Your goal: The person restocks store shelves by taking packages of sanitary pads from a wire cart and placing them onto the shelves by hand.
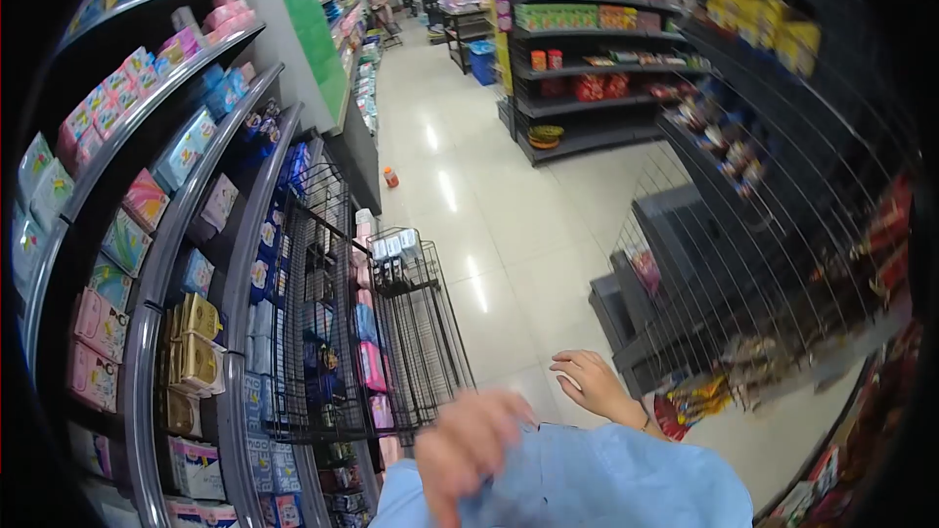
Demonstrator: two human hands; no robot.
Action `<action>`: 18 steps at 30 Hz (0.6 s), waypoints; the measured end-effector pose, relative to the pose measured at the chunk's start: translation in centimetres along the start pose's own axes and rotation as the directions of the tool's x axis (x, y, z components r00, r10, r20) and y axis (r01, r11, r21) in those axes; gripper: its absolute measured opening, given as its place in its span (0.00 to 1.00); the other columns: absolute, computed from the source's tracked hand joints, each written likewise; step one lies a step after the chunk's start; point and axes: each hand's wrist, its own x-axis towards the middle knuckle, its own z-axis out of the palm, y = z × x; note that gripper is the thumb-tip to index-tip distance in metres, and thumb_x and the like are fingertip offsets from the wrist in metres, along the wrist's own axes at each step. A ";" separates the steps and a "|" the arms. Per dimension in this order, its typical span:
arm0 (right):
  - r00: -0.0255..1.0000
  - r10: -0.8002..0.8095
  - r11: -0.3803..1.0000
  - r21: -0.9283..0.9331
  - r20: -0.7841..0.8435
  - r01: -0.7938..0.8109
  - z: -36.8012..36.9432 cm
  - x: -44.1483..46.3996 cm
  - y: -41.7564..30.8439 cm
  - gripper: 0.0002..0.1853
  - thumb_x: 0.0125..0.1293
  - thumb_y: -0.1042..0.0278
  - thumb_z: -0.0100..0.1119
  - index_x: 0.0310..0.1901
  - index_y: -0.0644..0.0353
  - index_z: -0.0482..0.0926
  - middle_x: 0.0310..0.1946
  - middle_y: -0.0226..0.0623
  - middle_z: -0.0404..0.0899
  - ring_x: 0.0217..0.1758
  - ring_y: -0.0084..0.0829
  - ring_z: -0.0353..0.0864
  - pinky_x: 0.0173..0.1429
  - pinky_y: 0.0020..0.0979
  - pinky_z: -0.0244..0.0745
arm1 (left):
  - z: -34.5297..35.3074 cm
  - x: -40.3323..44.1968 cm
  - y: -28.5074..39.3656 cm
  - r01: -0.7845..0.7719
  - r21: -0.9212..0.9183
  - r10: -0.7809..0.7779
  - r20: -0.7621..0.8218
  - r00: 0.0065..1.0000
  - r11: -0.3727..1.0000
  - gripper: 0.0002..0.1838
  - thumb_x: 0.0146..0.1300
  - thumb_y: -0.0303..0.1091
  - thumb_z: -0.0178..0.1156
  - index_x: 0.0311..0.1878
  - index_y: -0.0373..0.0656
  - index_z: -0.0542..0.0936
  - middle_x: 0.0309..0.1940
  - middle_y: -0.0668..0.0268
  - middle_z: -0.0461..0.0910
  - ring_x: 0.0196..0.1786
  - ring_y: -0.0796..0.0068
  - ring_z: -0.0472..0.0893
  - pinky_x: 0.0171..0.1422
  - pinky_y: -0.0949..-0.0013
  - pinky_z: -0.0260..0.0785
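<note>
My left hand (471, 450) is raised in front of my light blue garment (587, 477), close to a black wire rack (421, 328). Motion smears its bent fingers, so I cannot make out whether anything is in them. My right hand (591, 383) hangs over the aisle floor (509, 313) with its fingers apart and nothing in them. A thin band circles the right wrist. Another black wire basket rack (311, 303) stands along the left shelves, left of my left hand.
Shelves of packaged pads and tissues (103, 318) line the left. Dark shelves (606, 59) with snacks and a wire mesh panel (743, 264) stand right. An orange-capped jar (390, 177) is on the floor. Farther back is a blue bin (482, 63).
</note>
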 end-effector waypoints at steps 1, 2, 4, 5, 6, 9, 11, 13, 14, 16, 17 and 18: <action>1.000 -0.015 1.000 0.009 0.003 0.015 0.1 2.4 0.6 0.10 0.55 0.74 0.60 0.41 0.59 0.78 0.46 0.37 0.77 0.51 0.39 0.76 0.56 0.39 0.69 | -4.3 -0.4 -0.5 0.014 0.157 -0.006 -0.051 0.999 0.988 0.20 0.58 0.46 0.65 0.47 0.44 0.75 0.45 0.61 0.76 0.49 0.61 0.74 0.58 0.52 0.65; 1.000 -0.028 0.999 0.022 0.005 0.028 0.4 4.4 1.1 0.10 0.56 0.74 0.60 0.41 0.59 0.78 0.46 0.37 0.77 0.51 0.39 0.76 0.56 0.38 0.69 | -6.8 -0.4 -0.4 0.182 0.400 -0.090 -0.237 0.967 0.898 0.14 0.62 0.39 0.61 0.48 0.44 0.75 0.46 0.61 0.76 0.51 0.61 0.74 0.61 0.55 0.65; 0.999 -0.050 0.999 0.020 0.014 0.050 1.4 7.7 2.4 0.10 0.56 0.74 0.60 0.41 0.59 0.78 0.46 0.37 0.77 0.51 0.39 0.76 0.56 0.39 0.69 | -12.4 -1.4 -0.3 0.537 0.660 -0.115 -0.571 0.813 0.525 0.13 0.66 0.29 0.56 0.52 0.40 0.74 0.50 0.60 0.75 0.55 0.60 0.74 0.64 0.56 0.63; 0.998 -0.062 0.998 0.023 0.021 0.061 2.0 9.3 3.1 0.11 0.56 0.73 0.60 0.42 0.59 0.78 0.46 0.37 0.77 0.51 0.39 0.76 0.57 0.39 0.69 | -15.8 -2.9 -0.5 0.682 0.672 -0.071 -0.696 0.715 0.289 0.15 0.66 0.28 0.56 0.55 0.36 0.72 0.52 0.58 0.75 0.56 0.58 0.73 0.65 0.54 0.63; 0.995 -0.079 0.996 0.032 0.056 0.077 2.9 10.5 3.8 0.11 0.56 0.73 0.60 0.42 0.59 0.78 0.46 0.37 0.77 0.51 0.39 0.76 0.57 0.38 0.69 | -18.7 -4.8 -0.2 0.776 0.631 -0.042 -0.775 0.630 -0.001 0.21 0.66 0.34 0.56 0.59 0.33 0.69 0.57 0.51 0.71 0.61 0.52 0.70 0.68 0.50 0.58; 0.972 -0.154 0.987 0.067 0.179 0.144 6.6 13.4 6.2 0.11 0.57 0.71 0.60 0.43 0.58 0.78 0.46 0.37 0.77 0.52 0.38 0.75 0.57 0.39 0.69 | -25.3 -14.4 0.3 0.562 0.202 0.046 -0.918 0.395 -0.802 0.40 0.62 0.54 0.58 0.66 0.32 0.60 0.66 0.44 0.58 0.70 0.44 0.56 0.73 0.41 0.42; 0.940 -0.195 0.979 0.120 0.281 0.167 9.0 16.0 7.4 0.11 0.57 0.71 0.60 0.43 0.58 0.78 0.46 0.37 0.77 0.52 0.38 0.75 0.58 0.39 0.69 | -27.9 -20.4 1.2 0.420 0.059 0.046 -0.970 0.237 -0.906 0.47 0.59 0.62 0.56 0.68 0.31 0.56 0.68 0.44 0.56 0.72 0.43 0.52 0.73 0.37 0.36; 0.891 -0.255 0.963 0.182 0.375 0.199 12.4 18.4 9.6 0.13 0.56 0.68 0.61 0.44 0.58 0.78 0.47 0.38 0.76 0.53 0.40 0.74 0.59 0.41 0.68 | -28.4 -21.3 1.7 0.526 -0.049 0.104 -0.992 0.076 -0.849 0.50 0.58 0.64 0.55 0.69 0.30 0.54 0.68 0.43 0.55 0.73 0.43 0.50 0.73 0.36 0.33; 0.864 -0.268 0.962 0.166 0.427 0.217 14.3 19.8 10.7 0.15 0.55 0.67 0.62 0.44 0.59 0.78 0.47 0.39 0.76 0.54 0.41 0.74 0.59 0.42 0.68 | -28.3 -22.1 2.0 0.569 -0.117 0.130 -0.991 -0.017 -0.814 0.51 0.58 0.65 0.54 0.70 0.30 0.53 0.69 0.43 0.54 0.73 0.43 0.49 0.73 0.35 0.32; 0.791 -0.295 0.955 0.143 0.536 0.259 18.0 23.1 12.9 0.17 0.53 0.65 0.64 0.45 0.59 0.78 0.47 0.40 0.76 0.55 0.42 0.73 0.60 0.44 0.67 | -28.9 -22.6 2.2 0.620 -0.133 0.233 -0.969 0.082 -0.773 0.49 0.61 0.63 0.53 0.70 0.30 0.52 0.68 0.41 0.55 0.73 0.45 0.52 0.74 0.39 0.37; 0.752 -0.294 0.954 0.134 0.590 0.267 19.9 24.8 13.9 0.18 0.52 0.64 0.65 0.45 0.60 0.78 0.48 0.41 0.76 0.55 0.43 0.73 0.60 0.45 0.67 | -29.7 -22.4 2.0 0.691 -0.150 0.336 -0.931 0.142 -0.707 0.47 0.62 0.61 0.53 0.69 0.29 0.53 0.67 0.40 0.56 0.71 0.44 0.54 0.74 0.41 0.40; 0.713 -0.295 0.951 0.127 0.636 0.281 21.9 26.8 14.9 0.20 0.51 0.63 0.65 0.46 0.60 0.78 0.48 0.41 0.76 0.55 0.43 0.73 0.60 0.45 0.67 | -30.8 -22.2 2.0 0.752 -0.152 0.442 -0.874 0.200 -0.641 0.45 0.64 0.59 0.54 0.68 0.27 0.54 0.66 0.40 0.57 0.70 0.44 0.56 0.74 0.43 0.42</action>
